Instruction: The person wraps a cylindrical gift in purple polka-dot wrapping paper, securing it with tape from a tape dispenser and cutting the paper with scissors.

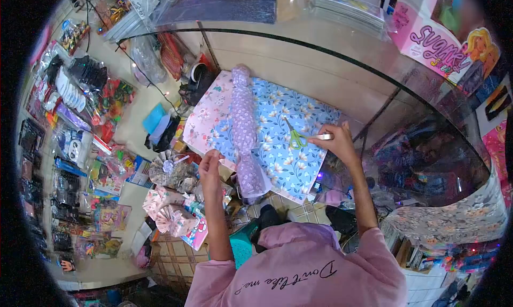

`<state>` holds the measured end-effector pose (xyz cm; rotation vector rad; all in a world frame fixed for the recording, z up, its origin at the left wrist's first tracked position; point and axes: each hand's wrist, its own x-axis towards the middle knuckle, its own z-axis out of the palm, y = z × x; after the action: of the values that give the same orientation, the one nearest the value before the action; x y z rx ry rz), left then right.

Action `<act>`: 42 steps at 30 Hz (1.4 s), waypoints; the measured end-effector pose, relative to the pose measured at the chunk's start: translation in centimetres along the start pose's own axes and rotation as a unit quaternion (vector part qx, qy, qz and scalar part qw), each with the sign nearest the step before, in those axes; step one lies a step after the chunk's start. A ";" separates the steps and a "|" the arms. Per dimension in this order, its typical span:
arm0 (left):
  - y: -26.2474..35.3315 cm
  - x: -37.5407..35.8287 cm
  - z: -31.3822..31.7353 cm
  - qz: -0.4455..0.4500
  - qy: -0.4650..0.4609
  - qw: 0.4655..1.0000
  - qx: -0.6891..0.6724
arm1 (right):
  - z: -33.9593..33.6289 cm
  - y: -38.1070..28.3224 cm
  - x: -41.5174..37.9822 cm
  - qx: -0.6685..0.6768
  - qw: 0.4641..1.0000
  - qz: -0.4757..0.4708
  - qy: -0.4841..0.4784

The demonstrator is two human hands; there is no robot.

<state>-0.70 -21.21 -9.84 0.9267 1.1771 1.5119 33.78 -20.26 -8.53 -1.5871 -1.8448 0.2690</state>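
A roll-shaped parcel in purple floral wrap (244, 112), gathered near both ends, lies across sheets of blue floral wrapping paper (283, 168) and pink floral paper (206, 112). My left hand (210, 161) is raised at the near left edge of the paper, its fingertips pinched together; what they hold, if anything, I cannot make out. At the right side of the blue sheet, my right hand (337, 141) grips a small white object (323, 137) between thumb and fingers. Just left of it, green-handled scissors (295, 138) lie on the blue paper, blades pointing away.
A glass display case (417, 146) with a dark curved edge stands behind and right. Pink wrapped gifts (173, 213) sit left of my left arm, beside a grey wrapped bundle with a bow (170, 170). Packaged goods (80, 141) cover the left side.
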 end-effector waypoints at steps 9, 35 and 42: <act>0.2 -1.1 0.3 0.002 -0.043 0.999 0.002 | -1.7 0.1 1.2 -0.023 0.987 0.045 -0.155; -6.3 1.9 -2.6 -0.100 0.002 0.993 -0.063 | -0.4 -2.7 2.5 -0.103 0.964 0.065 -0.235; -9.0 2.2 -2.9 -0.104 -0.035 0.992 -0.055 | -0.3 -1.5 2.4 -0.096 0.972 0.065 -0.205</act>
<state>-1.83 -19.15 -19.22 0.7539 1.0932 1.3507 32.67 -18.44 -6.63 -1.8988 -2.1299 0.5232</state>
